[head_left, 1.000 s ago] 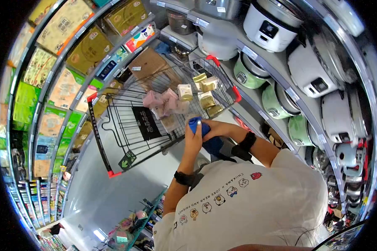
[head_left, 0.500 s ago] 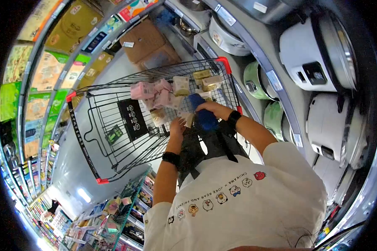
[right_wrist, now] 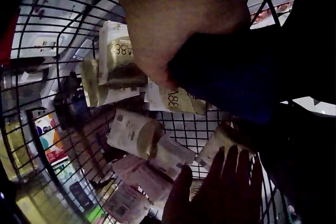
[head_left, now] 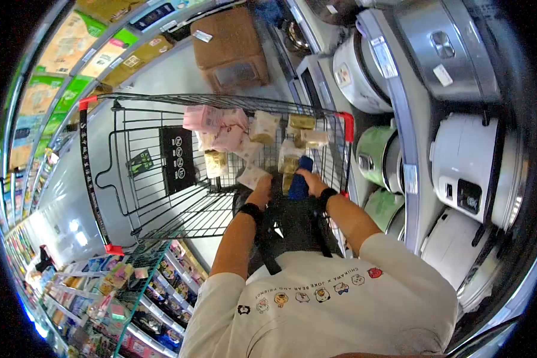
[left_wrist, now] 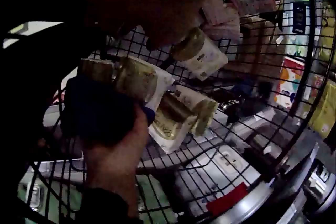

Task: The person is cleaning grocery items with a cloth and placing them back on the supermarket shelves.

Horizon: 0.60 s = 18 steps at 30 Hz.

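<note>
In the head view my right hand (head_left: 312, 182) grips a dark blue folded cloth bundle (head_left: 299, 178), thumb laid along its side. The bundle (right_wrist: 226, 79) appears as a large dark shape in the right wrist view. My left hand (head_left: 261, 190) is low over the near side of the cart, beside a white packet (head_left: 252, 176). Its fingers (right_wrist: 229, 163) are spread and fairly straight, right at a packet's edge in the right wrist view. White-and-gold packets (left_wrist: 144, 81) lie around the bundle. Pink packets (head_left: 203, 119) are heaped farther left.
The black wire shopping cart (head_left: 155, 206) has red corners and a handle (head_left: 95, 179) at the left. Rice cookers (head_left: 466, 170) fill shelves on the right. A brown box-like stool (head_left: 230, 51) stands beyond the cart. Packed shelves (head_left: 71, 42) line the left.
My hands were together on the blue bundle; the left has let go and moved left to the packets. The right has brought the bundle down over the cart's near side. The view has shifted.
</note>
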### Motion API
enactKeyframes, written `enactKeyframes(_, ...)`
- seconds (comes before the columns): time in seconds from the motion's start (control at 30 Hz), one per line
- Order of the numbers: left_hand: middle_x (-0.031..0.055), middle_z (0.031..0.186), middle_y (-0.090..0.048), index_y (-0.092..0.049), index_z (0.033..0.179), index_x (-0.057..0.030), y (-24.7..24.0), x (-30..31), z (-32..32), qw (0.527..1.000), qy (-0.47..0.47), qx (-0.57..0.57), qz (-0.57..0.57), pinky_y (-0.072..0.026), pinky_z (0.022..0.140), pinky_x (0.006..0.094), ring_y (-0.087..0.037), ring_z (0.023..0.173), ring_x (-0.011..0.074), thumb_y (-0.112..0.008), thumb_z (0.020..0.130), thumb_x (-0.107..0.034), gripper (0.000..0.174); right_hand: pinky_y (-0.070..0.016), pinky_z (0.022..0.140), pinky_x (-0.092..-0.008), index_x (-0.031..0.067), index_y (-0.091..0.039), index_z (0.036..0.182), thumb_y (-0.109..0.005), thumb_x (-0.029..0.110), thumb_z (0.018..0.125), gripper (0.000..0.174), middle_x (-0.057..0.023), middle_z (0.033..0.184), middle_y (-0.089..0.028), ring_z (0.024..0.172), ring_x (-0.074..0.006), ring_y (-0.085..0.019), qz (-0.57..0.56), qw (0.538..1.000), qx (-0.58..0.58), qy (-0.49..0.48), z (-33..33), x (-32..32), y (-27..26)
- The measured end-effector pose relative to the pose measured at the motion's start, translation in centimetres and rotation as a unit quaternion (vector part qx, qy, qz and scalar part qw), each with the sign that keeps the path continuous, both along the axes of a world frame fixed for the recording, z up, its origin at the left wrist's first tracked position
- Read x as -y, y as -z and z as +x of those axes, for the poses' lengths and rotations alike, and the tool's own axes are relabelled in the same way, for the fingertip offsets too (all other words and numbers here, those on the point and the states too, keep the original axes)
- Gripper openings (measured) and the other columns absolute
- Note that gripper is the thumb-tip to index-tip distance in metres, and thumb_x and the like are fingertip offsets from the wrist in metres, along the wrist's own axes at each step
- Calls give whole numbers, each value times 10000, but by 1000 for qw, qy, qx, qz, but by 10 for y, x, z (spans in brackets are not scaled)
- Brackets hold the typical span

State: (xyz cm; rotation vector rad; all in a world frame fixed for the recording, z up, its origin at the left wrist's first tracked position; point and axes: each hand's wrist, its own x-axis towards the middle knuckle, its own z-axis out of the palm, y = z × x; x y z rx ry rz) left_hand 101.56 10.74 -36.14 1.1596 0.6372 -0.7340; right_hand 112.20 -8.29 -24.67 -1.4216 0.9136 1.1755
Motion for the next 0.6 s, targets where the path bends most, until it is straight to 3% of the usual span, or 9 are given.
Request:
enactKeyframes(0.07,76,980,-588,-556,1025,-18,18,4,0,996,67,66,4,-470,684,332,-555,828,184,-474,915,-124,173,-371,974,-442,14,-457,1237,-697,391,745,665,-158,1285,-460,1177,-300,-456,50,986,82,-138,-14,18,26)
enactKeyframes(0.17,78,1034,-591,-562,1077,-24,-25,7,11,979,166,100,63,-467,752,328,-557,880,187,-428,930,-96,211,-287,1046,-491,96,-349,1365,-694,400,755,763,-126,1408,-332,1282,-299,-349,104,875,276,-384,-24,49,83)
enactKeyframes(0.27,131,1103,-580,-548,1144,-24,-19,24,4,935,283,170,132,-473,775,364,-569,918,235,-434,924,-137,272,-207,1056,-540,143,-217,1443,-551,504,840,778,-100,1523,-72,1361,-330,-170,91,977,46,-188,-10,26,37)
enactKeyframes(0.3,140,1109,-573,-543,1149,-24,-30,28,11,923,309,177,143,-468,789,377,-562,938,250,-439,922,-149,279,-257,1052,-463,148,-209,1439,-622,402,828,780,-96,1499,-129,1315,-285,-248,206,825,385,-358,-43,75,148)
enactKeyframes(0.37,157,1123,-560,-534,1158,-24,-53,36,25,902,347,174,188,-460,816,403,-550,978,279,-450,919,-173,294,-254,1084,-472,93,-263,1396,-854,304,603,1012,-142,1446,-249,1323,-317,-263,175,865,317,-346,-39,64,135)
enactKeyframes(0.43,175,1136,-547,-525,1168,-25,-74,47,41,876,378,161,252,-451,843,429,-537,1019,309,-461,915,-197,312,-327,1002,-384,92,-289,1360,-842,223,586,960,-68,1391,-279,1247,-222,-322,128,759,436,-467,-13,56,86)
enactKeyframes(0.47,183,1142,-540,-521,1172,-25,-89,49,50,862,384,142,298,-447,856,442,-531,1039,324,-466,914,-209,322,-332,998,-389,72,-315,1339,-857,336,512,1023,-91,1342,-342,1224,-242,-347,120,777,504,-358,-33,60,133)
enactKeyframes(0.5,192,1149,-534,-516,1177,-25,-104,51,58,846,385,113,350,-443,869,455,-525,1059,338,-472,912,-221,333,-280,1079,-410,88,-267,1384,-904,205,428,1154,-157,1400,-287,1305,-310,-284,84,763,434,-471,-19,55,146)
enactKeyframes(0.6,215,1176,-494,-491,1194,-42,-173,39,71,821,310,37,478,-420,857,540,-485,1097,407,-551,836,-393,505,-382,952,-425,66,-453,1162,-746,381,635,681,-85,1223,-469,1040,-230,-472,125,744,559,-344,-2,25,64)
